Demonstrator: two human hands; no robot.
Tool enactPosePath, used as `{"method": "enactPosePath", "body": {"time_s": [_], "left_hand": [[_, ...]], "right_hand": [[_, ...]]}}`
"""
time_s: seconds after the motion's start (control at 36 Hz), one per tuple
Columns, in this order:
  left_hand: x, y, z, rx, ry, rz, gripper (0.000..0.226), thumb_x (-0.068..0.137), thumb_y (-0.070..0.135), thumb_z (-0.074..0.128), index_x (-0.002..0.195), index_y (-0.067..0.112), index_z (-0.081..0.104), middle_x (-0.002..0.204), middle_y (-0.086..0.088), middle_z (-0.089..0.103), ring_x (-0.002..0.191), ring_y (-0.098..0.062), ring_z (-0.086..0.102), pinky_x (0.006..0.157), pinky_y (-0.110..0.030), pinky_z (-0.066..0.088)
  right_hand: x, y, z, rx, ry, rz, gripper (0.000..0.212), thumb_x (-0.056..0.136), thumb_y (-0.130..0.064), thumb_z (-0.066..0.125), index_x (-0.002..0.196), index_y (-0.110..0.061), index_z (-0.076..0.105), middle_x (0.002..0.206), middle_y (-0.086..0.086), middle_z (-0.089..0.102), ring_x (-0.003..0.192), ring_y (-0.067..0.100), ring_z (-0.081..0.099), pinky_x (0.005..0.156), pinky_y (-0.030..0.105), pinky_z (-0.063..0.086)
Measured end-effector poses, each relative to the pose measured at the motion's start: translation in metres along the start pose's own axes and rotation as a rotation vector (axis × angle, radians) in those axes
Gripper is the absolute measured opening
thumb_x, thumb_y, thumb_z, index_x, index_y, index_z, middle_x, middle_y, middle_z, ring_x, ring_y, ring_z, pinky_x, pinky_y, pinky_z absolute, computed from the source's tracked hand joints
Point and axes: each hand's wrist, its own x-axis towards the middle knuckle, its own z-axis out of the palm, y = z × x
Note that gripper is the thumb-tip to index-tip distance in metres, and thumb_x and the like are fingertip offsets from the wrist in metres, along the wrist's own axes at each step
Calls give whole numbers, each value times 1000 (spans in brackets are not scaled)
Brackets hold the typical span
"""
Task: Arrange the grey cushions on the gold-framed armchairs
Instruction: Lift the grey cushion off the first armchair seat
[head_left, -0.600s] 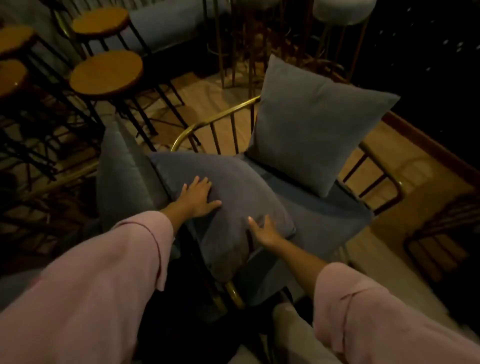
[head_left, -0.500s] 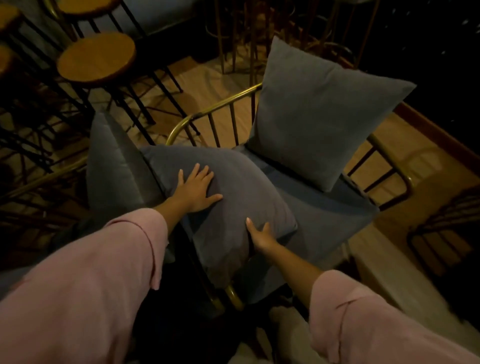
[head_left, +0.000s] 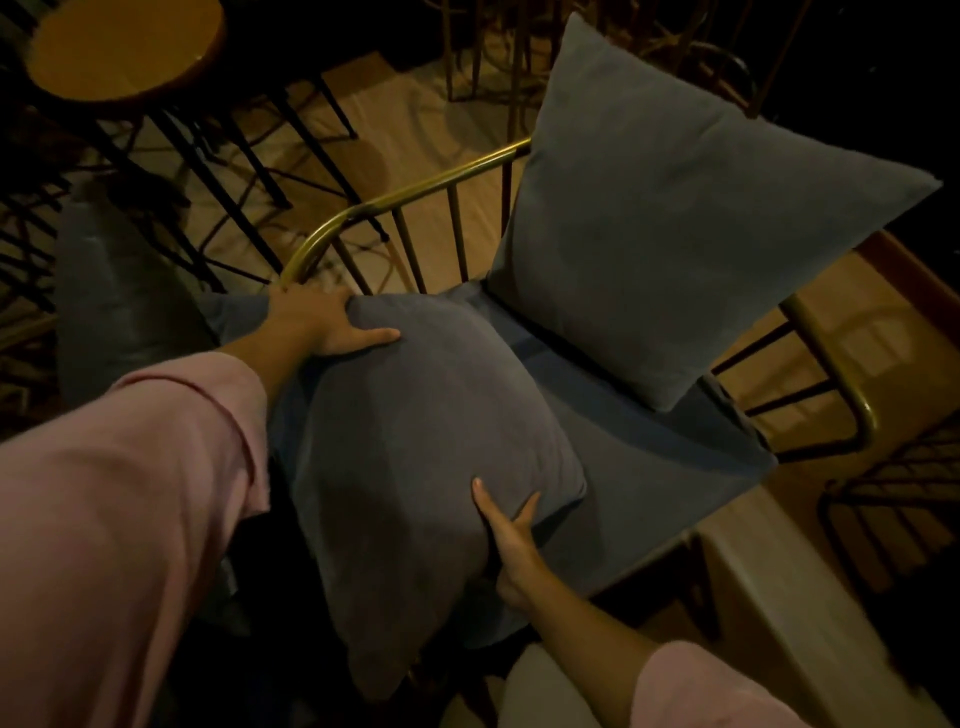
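Observation:
A grey cushion (head_left: 415, 452) lies tilted over the near left side of the gold-framed armchair (head_left: 405, 195). My left hand (head_left: 322, 322) grips its far upper edge, thumb on top, fingers curled behind. At the cushion's lower right corner my right hand (head_left: 506, 540) holds it, two fingers spread on the fabric. A second grey cushion (head_left: 675, 218) stands upright against the chair's backrest. The chair's grey seat pad (head_left: 649, 457) shows between the two cushions. Another grey cushion (head_left: 109, 301) rests at the left on a neighbouring chair, partly behind my sleeve.
A round wooden stool (head_left: 119, 47) on black legs stands at the far left. Gold stool legs (head_left: 498, 52) crowd the floor behind the chair. A dark wire frame (head_left: 904, 499) sits at the right. A pale low ledge (head_left: 789, 597) runs along the near right.
My left hand has slid from the cushion's top face to its far edge and closed on it. The right hand stays at the lower corner. The camera has moved closer and lower.

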Motion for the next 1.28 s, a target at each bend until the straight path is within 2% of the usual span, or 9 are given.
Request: {"method": "enactPosePath", "body": {"time_s": [0.11, 0.22, 0.33, 0.58, 0.83, 0.92, 1.03, 1.14, 1.28], "left_hand": [[-6, 12, -9, -65, -36, -61, 113, 66, 91, 35, 151, 16, 26, 154, -15, 37, 139, -37, 38, 115, -50, 27], [-21, 22, -14, -124, -43, -96, 104, 70, 89, 37, 139, 11, 47, 140, -16, 55, 126, -34, 54, 102, -44, 42], [-47, 25, -32, -110, 140, -117, 75, 83, 76, 37, 106, 10, 66, 108, -15, 69, 99, -33, 65, 77, -38, 48], [-137, -28, -74, -367, 535, -245, 54, 96, 56, 37, 83, 14, 68, 83, -14, 67, 74, -34, 62, 65, -37, 50], [-241, -113, -89, -616, 889, -363, 50, 99, 38, 42, 55, 15, 43, 63, -9, 50, 65, -35, 56, 51, -31, 26], [-279, -146, -75, -726, 995, -459, 51, 95, 47, 41, 62, 9, 47, 73, -18, 56, 76, -39, 58, 59, -41, 43], [-332, -190, -44, -849, 1098, -607, 44, 97, 36, 49, 102, -4, 67, 128, -27, 58, 114, -44, 56, 90, -45, 48], [-369, -219, -6, -810, 1117, -733, 47, 101, 34, 44, 87, -5, 67, 88, -34, 67, 79, -48, 63, 60, -36, 35], [-452, -287, 91, -749, 1113, -1072, 47, 101, 36, 42, 95, -2, 69, 89, -34, 68, 81, -50, 63, 61, -40, 40]], "right_hand": [[-5, 0, -4, 29, 37, -55, 128, 69, -40, 83, 153, -38, -14, 157, 6, 32, 136, 32, 42, 103, 43, 41], [-13, -5, -16, 26, 2, -104, 154, 32, -62, 92, 155, -41, 2, 152, 2, 42, 128, 28, 49, 107, 47, 43], [-32, -17, -34, -17, -68, -172, 126, 49, -65, 87, 153, -40, 21, 145, -5, 51, 124, 20, 55, 107, 47, 45], [-92, -79, -18, -135, -134, -490, 118, 56, -67, 83, 153, -41, 21, 144, -6, 52, 124, 16, 56, 107, 45, 46], [-154, -149, 43, -322, -247, -824, 106, 67, -60, 79, 154, -36, 24, 150, -6, 46, 131, 18, 50, 110, 39, 42], [-174, -152, 79, -400, -326, -899, 105, 69, -55, 76, 155, -34, 19, 154, -5, 40, 134, 18, 46, 110, 37, 41], [-195, -135, 134, -525, -410, -1049, 101, 73, -53, 77, 155, -34, 20, 157, -6, 36, 138, 13, 40, 107, 30, 39], [-208, -117, 178, -636, -491, -1091, 106, 68, -63, 77, 154, -41, 19, 158, -11, 34, 141, 14, 38, 114, 42, 38], [-232, -38, 268, -852, -724, -1033, 100, 76, -48, 78, 155, -36, 20, 157, -11, 33, 137, 9, 39, 111, 34, 39]]}}
